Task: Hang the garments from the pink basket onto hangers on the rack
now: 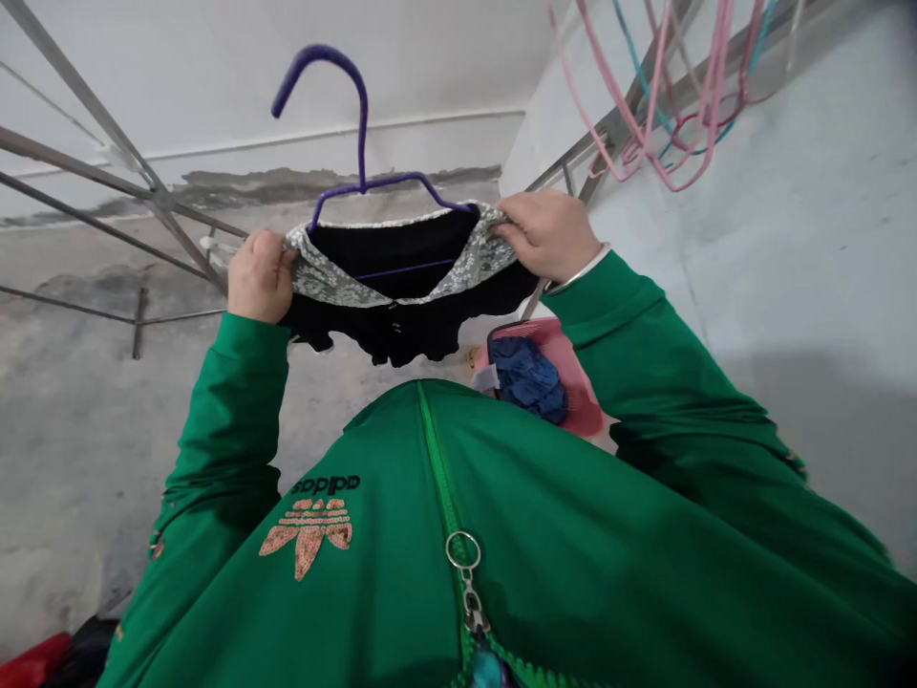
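A black top [408, 330] with a white lace collar is stretched between my two hands, in front of my chest. Inside its neck sits a purple clothes hanger [363, 143], its hook standing up above the collar and its lower bar showing through the neck opening. My left hand [260, 275] is closed on the collar and shoulder at the left. At the right, my right hand [548, 232] pinches the other shoulder beside the hanger's end. The hanger's arm ends are hidden in the cloth.
A metal drying rack [159, 198] stands at the left, with more of its bars at the upper right. Several pink and blue hangers [677, 143] hang there. On the floor below my right arm is a pink basket [584, 382] with dark blue cloth [526, 377] in it.
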Demonstrator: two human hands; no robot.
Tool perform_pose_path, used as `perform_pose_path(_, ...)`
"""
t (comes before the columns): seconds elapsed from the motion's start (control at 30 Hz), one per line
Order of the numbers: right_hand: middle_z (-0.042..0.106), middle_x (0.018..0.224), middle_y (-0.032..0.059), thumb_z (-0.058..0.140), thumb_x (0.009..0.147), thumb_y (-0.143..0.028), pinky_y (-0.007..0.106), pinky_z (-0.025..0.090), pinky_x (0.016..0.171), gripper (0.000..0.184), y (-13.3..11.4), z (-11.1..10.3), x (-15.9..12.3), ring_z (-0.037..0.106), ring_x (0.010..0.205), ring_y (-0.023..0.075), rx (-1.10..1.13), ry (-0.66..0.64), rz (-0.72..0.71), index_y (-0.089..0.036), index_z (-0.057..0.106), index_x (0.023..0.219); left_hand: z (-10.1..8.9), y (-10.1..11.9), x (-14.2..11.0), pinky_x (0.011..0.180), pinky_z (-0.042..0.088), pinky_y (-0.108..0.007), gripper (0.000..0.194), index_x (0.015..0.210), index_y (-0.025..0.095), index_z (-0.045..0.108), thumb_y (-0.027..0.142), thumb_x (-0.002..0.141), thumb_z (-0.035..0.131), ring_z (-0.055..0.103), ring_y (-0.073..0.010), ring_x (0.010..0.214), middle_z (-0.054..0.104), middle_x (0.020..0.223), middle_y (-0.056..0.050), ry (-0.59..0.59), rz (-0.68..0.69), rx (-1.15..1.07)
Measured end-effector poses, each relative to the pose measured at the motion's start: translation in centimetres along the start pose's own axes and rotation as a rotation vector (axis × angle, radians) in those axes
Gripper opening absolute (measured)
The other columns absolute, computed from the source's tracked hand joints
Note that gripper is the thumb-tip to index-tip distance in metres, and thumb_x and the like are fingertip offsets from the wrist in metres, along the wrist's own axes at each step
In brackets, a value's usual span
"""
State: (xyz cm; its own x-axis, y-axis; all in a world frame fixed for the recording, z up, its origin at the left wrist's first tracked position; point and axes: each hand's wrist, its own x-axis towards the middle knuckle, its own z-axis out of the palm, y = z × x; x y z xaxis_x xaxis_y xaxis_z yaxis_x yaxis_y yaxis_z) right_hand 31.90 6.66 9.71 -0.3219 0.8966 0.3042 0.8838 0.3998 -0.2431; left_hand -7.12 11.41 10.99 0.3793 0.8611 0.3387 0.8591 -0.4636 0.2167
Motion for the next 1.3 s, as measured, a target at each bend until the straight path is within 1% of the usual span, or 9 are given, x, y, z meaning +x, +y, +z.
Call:
perform_pose_path(0.13, 0.068, 0.097, 0.008, 0.046, 0.094, -0.04, 0.044, 0.044, 0.087, 0.026, 2.0, 0.0, -0.7, 0.06, 0.095, 0.0252, -0.08, 0.023, -0.084, -0.021, 0.059, 0.106, -0.3, -1.2, -0.4, 0.083, 0.041, -0.038, 0.029, 0.091, 0.016, 0.049, 0.039, 0.095, 0.032, 0.05, -0.0217, 0.089, 0.051, 0.087, -0.009, 0.033, 0.05, 0.026)
perform_pose_path(0.33, 0.064, 0.1, 0.0081, 0.036, 0.098, -0.035, 0.042, 0.044, 0.086, 0.026, 2.4, -0.2, -0.6, 0.057, 0.098, 0.024, -0.134, 0.121, -0.123, -0.022, 0.057, 0.107, -1.4, -1.6, -1.3, 0.081, 0.044, -0.04, 0.052, 0.093, 0.015, 0.051, 0.056, 0.095, 0.019, 0.051, -0.0211, 0.088, 0.052, 0.087, -0.01, 0.134, 0.118, 0.021)
perform_pose_path(0.5, 0.063, 0.098, 0.0121, 0.037, 0.095, -0.026, 0.043, 0.049, 0.082, 0.025, 4.0, 1.8, -0.3, 0.058, 0.095, 0.0255, -0.061, 0.084, -0.218, -0.016, 0.057, 0.105, -1.7, -1.5, -2.2, 0.077, 0.048, -0.039, 0.047, 0.089, 0.018, 0.052, 0.052, 0.096, 0.021, 0.053, -0.0206, 0.083, 0.055, 0.083, -0.01, 0.15, 0.15, 0.041)
perform_pose_path(0.6, 0.063, 0.106, 0.0134, 0.04, 0.094, -0.032, 0.048, 0.049, 0.088, 0.029, 4.5, 1.4, -0.4, 0.058, 0.102, 0.0283, 0.06, 0.107, -0.245, -0.016, 0.057, 0.111, -2.0, -1.7, -3.1, 0.074, 0.049, -0.038, 0.036, 0.085, 0.022, 0.053, 0.047, 0.096, 0.029, 0.055, -0.0211, 0.08, 0.055, 0.079, -0.008, 0.225, 0.138, 0.02)
perform_pose_path(0.8, 0.056, 0.13, 0.0156, 0.054, 0.085, -0.054, 0.05, 0.044, 0.101, 0.058, 1.6, -0.7, -0.1, 0.052, 0.122, 0.0321, 0.203, 0.077, -0.305, -0.018, 0.049, 0.131, -3.3, -1.6, -4.1, 0.068, 0.048, -0.033, 0.026, 0.084, 0.02, 0.053, 0.037, 0.095, 0.037, 0.054, -0.0177, 0.072, 0.053, 0.074, -0.005, 0.292, 0.212, 0.041)
perform_pose_path(0.9, 0.067, 0.106, 0.0135, 0.048, 0.091, -0.044, 0.043, 0.051, 0.085, 0.036, -0.3, -0.2, 0.3, 0.062, 0.1, 0.0279, 0.238, 0.007, -0.317, -0.019, 0.059, 0.114, -3.7, -1.3, -4.0, 0.068, 0.047, -0.031, 0.022, 0.086, 0.02, 0.053, 0.035, 0.094, 0.039, 0.055, -0.0177, 0.073, 0.054, 0.075, -0.005, 0.255, 0.235, 0.019)
perform_pose_path(1.0, 0.068, 0.085, 0.0092, 0.043, 0.092, -0.033, 0.035, 0.051, 0.071, 0.025, -1.6, 0.3, 0.4, 0.064, 0.08, 0.0226, 0.318, 0.014, -0.287, -0.019, 0.064, 0.094, -3.8, -1.3, -3.8, 0.072, 0.047, -0.031, 0.02, 0.09, 0.02, 0.054, 0.034, 0.092, 0.041, 0.058, -0.019, 0.078, 0.057, 0.08, -0.006, 0.159, 0.198, -0.029)
perform_pose_path(1.2, 0.068, 0.081, 0.006, 0.049, 0.088, -0.027, 0.031, 0.049, 0.069, 0.017, -3.2, -0.2, 0.5, 0.063, 0.076, 0.0197, 0.412, 0.172, -0.198, -0.02, 0.064, 0.088, -4.4, -0.7, -4.0, 0.082, 0.048, -0.038, 0.039, 0.109, 0.017, 0.056, 0.048, 0.091, 0.041, 0.058, -0.0238, 0.094, 0.061, 0.096, -0.009, 0.071, 0.084, -0.043)
perform_pose_path(1.3, 0.068, 0.08, 0.0065, 0.05, 0.088, -0.027, 0.031, 0.049, 0.07, 0.017, -3.6, 0.2, 0.8, 0.063, 0.077, 0.02, 0.422, 0.207, -0.205, -0.019, 0.065, 0.086, -5.2, 1.4, -4.3, 0.087, 0.047, -0.041, 0.051, 0.116, 0.018, 0.055, 0.059, 0.087, 0.048, 0.055, -0.0263, 0.103, 0.058, 0.106, -0.011, 0.16, 0.061, -0.014)
